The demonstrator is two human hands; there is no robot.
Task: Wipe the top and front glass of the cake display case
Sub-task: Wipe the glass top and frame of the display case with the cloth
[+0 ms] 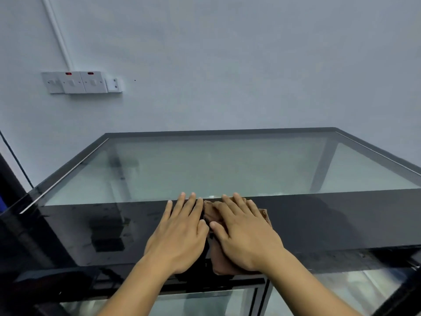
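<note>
The cake display case fills the lower half of the head view, with a clear top glass (pixel 216 165) framed in black and a glossy black band (pixel 102 229) along its near side. A brown cloth (pixel 213 215) lies flat on that band. My right hand (pixel 246 233) presses on the cloth with straight fingers reaching the edge of the clear pane. Beside it, my left hand (pixel 182 233) lies flat on the band with fingers straight, its thumb side touching the cloth's left edge. Below my forearms shows the case's near-side glass (pixel 205 302).
A pale wall (pixel 227 65) stands right behind the case. On it at the left are a row of switch plates (pixel 77 82) and a white conduit (pixel 57 30) running up. A dark object (pixel 6 179) borders the case on the far left.
</note>
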